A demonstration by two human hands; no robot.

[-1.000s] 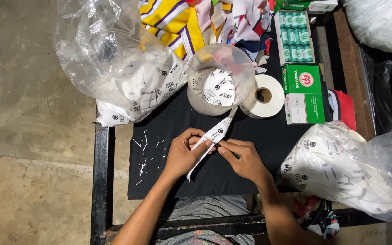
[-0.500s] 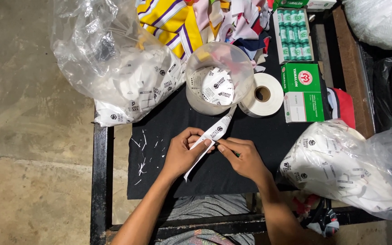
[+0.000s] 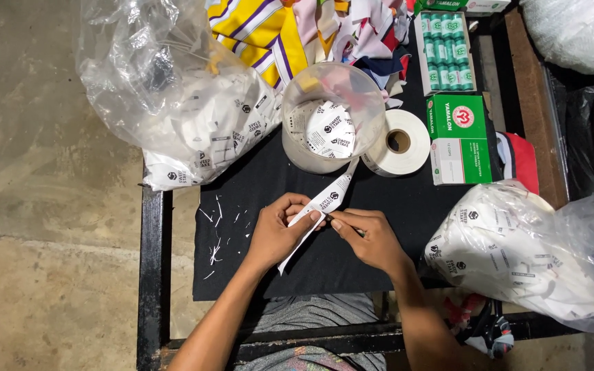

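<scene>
My left hand [image 3: 278,232] grips a long narrow white printed label strip [image 3: 324,204] that slants from near the clear tub down toward my lap. My right hand [image 3: 371,237] pinches the same strip at its middle, fingertips meeting my left thumb, with a thin dark tool partly hidden in its fingers. Both hands hover over the black cloth [image 3: 256,185] covering the small table. Just beyond the strip stands a clear round plastic tub [image 3: 333,117] holding white printed labels.
A white tape roll [image 3: 399,141] lies right of the tub, beside green boxes [image 3: 456,137]. Clear plastic bags of white labels sit at the left [image 3: 187,96] and right [image 3: 517,254]. Colourful fabric [image 3: 262,31] is piled at the back. White scraps [image 3: 220,227] litter the cloth.
The hands and the strip have barely shifted; the fingers keep working at the strip's middle.
</scene>
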